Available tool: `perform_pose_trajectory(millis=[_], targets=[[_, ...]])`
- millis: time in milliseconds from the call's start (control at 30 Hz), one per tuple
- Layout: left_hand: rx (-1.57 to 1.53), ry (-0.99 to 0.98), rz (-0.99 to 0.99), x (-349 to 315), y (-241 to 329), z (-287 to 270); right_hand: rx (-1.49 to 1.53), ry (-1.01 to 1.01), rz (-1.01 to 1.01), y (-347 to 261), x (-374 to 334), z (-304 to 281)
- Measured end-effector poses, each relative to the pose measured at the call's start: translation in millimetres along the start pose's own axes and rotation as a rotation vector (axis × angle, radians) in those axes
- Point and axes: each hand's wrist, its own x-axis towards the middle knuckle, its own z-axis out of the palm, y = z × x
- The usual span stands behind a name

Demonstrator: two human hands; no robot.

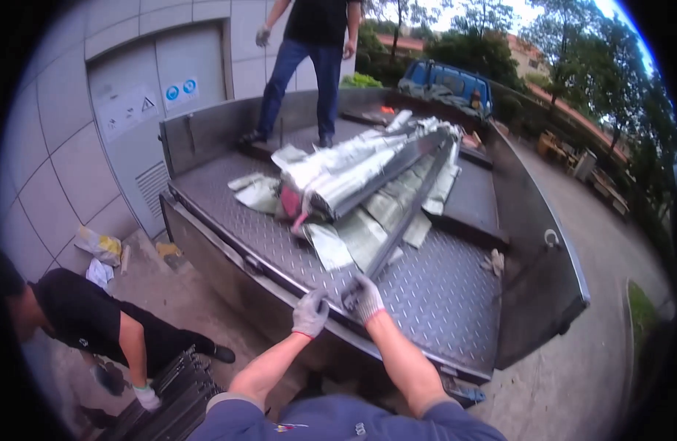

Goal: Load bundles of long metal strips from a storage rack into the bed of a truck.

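Note:
My right hand point(364, 298), in a light grey glove, is closed around the near end of a long dark metal bar point(409, 224). That bar slants up and away across the truck bed point(441, 287). Beside it, at the bed's rear edge, my left hand point(310, 314) is gloved too, its fingers partly extended and apparently holding nothing. Where its fingertips touch is hard to make out. Further in lies a bundle of long metal profiles point(368, 180) in torn whitish wrapping, with a pink strip at its near end. Flattened wrapping sheets point(331, 246) lie under and around it.
A person point(309, 59) stands in the bed at the far left. Another person point(110, 323) bends at lower left over a stack of dark bars point(169, 393). The right side wall point(544, 294) bounds the bed; a loose glove point(492, 262) lies near it.

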Motion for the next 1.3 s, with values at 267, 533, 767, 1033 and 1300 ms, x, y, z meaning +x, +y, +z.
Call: perform_pose_trajectory(millis=[267, 533, 767, 1033, 1300], targets=[[-0.024, 0.085, -0.500, -184, -4, -53, 0.121, 0.162, -0.064, 3, 12, -11], [0.078, 0.217, -0.642, -290, -46, -111, 0.009, 0.102, -0.022, -4, 18, -19], [-0.099, 0.273, -0.666, -312, -59, -135, 0.231, 0.142, -0.028, -6, 14, -16], [-0.176, 0.236, -0.610, -309, -50, -156, 0.202, 0.092, -0.049, -2, 19, -26], [-0.191, 0.271, -0.578, -325, -51, -168, 0.223, 0.115, -0.081, -1, 16, -22]])
